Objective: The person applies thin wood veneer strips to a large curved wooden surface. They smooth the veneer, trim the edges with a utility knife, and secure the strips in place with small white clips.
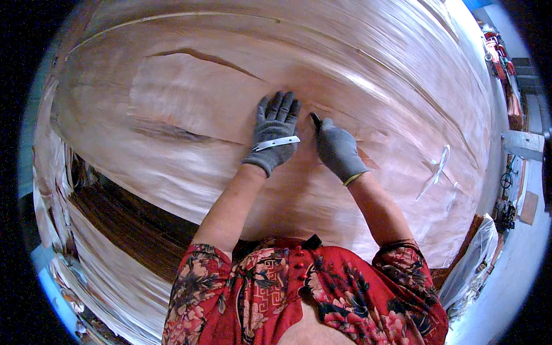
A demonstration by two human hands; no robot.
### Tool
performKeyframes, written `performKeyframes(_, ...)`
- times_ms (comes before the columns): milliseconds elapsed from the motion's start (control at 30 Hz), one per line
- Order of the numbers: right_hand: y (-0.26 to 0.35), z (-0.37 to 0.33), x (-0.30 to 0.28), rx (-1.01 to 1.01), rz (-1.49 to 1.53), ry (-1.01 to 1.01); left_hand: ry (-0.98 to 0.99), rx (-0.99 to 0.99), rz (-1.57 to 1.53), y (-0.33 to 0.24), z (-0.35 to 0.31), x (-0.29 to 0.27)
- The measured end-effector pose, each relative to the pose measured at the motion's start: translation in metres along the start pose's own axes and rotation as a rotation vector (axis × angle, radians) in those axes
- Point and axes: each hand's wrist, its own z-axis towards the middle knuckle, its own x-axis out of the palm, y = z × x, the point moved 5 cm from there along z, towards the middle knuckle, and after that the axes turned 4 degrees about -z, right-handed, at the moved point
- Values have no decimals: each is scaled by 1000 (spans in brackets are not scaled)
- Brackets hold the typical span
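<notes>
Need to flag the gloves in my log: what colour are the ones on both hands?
Grey knit, on the left hand and the right hand; clearest in the head view.

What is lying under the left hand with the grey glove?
Under the left hand lies a large thin sheet of pale reddish wood veneer; the palm rests flat on it. The part directly beneath the glove is covered, so any crack or seam there cannot be seen.
</notes>
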Motion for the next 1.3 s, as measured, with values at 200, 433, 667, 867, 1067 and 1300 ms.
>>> performKeyframes(200,-10,-19,-8,-68,-55,84,-8,3,30,-1,0,1)
performKeyframes(433,-34,-19,-16,-285,-5,42,-64,-229,95,-10,13,-1)
performKeyframes(667,-60,-21,-24,-491,-217,27,-122,-363,88,-15,20,-1)
performKeyframes(867,-90,-12,-39,-555,-337,49,-128,-350,96,-17,19,-2)
performKeyframes(1067,-156,-20,-49,-441,-244,92,-133,-359,76,-20,23,-3)
performKeyframes(1300,-126,-11,-74,-471,-26,-80,-150,-406,33,-20,22,-2)
